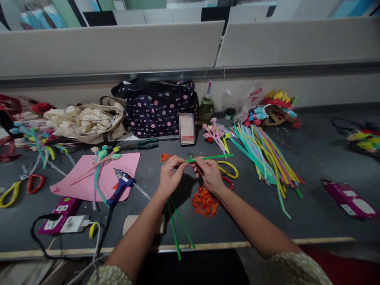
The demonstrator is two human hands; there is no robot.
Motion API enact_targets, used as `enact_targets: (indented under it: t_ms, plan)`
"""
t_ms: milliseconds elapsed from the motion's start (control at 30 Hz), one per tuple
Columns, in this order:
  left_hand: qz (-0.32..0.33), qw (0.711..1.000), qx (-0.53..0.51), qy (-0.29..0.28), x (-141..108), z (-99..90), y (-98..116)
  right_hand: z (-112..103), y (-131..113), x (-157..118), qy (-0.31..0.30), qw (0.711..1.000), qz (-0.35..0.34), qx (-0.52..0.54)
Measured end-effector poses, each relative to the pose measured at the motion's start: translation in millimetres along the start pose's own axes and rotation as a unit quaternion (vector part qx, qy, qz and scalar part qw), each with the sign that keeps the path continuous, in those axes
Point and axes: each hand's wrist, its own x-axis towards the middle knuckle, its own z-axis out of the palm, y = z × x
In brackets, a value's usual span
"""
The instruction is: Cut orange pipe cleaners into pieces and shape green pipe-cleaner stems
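Between my two hands runs a bright green pipe cleaner, its free end sticking out to the right. My left hand pinches it near its left part, and my right hand grips it close by with the fingertips. Two more green pipe cleaners trail down from below my left hand toward the table's front edge. Under my right hand lie scissors with yellow and red handles, partly hidden. A heap of orange cut pieces rests just in front of my right wrist, with a smaller orange pile beyond my left hand.
A bundle of coloured pipe cleaners lies to the right. On the left are pink paper, a blue glue gun, a power strip and a cardboard tube. A dotted bag and a phone stand behind.
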Motion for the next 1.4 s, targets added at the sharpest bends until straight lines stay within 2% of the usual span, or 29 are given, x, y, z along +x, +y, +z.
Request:
enact_targets:
  t_ms: [133, 333, 567, 667, 767, 900, 967, 1033, 1100, 1133, 1200, 1300, 1400]
  plan:
    - [-0.003, 1.000, -0.013, 0.014, 0.6, 0.4, -2.2, 0.1, -2.0, 1.1, 0.001, 1.000, 0.004, 0.025]
    - [0.027, 1.000, 0.000, -0.004, 1.0, 2.4, 1.1, -2.6, -0.1, 1.8, -0.010, 1.000, -0.008, 0.023]
    - [0.057, 0.997, 0.042, -0.009, -1.2, 3.0, 1.0, -7.0, 2.9, 1.9, -0.013, 0.995, -0.075, -0.063]
    - [0.048, 0.998, 0.032, -0.017, -0.7, 1.8, 2.7, -8.1, 1.5, 1.1, -0.023, 0.987, -0.110, -0.111]
    - [0.001, 0.999, -0.010, -0.036, 0.3, -0.2, 5.6, -9.4, 0.7, 0.6, -0.033, 0.979, -0.148, -0.135]
    - [-0.110, 0.985, -0.119, -0.062, 1.3, -1.7, 6.7, -11.0, 0.8, -0.2, -0.047, 0.973, -0.174, -0.145]
    - [-0.184, 0.959, -0.201, -0.079, 1.7, -1.6, 5.7, -10.6, 0.7, -1.1, -0.056, 0.969, -0.186, -0.154]
    - [-0.256, 0.920, -0.280, -0.104, 2.1, -0.6, 4.4, -9.1, 0.6, -2.3, -0.057, 0.967, -0.190, -0.160]
    - [-0.294, 0.892, -0.319, -0.123, 2.3, 0.9, 3.3, -6.8, 0.9, -3.0, -0.038, 0.976, -0.161, -0.139]
    - [-0.294, 0.893, -0.319, -0.124, 2.2, 1.7, 2.7, -5.4, 1.1, -3.2, -0.022, 0.984, -0.131, -0.115]
    - [-0.256, 0.920, -0.278, -0.104, 1.6, 3.3, 1.7, -2.5, 1.3, -3.2, 0.008, 0.997, -0.057, -0.059]
    - [-0.139, 0.977, -0.156, -0.042, 0.2, 4.0, 0.5, 1.4, 0.2, -3.1, 0.016, 1.000, 0.018, 0.000]
    - [0.002, 0.999, -0.039, -0.009, -0.9, 2.8, -0.3, 3.4, -0.9, -3.3, -0.008, 0.998, 0.047, 0.027]
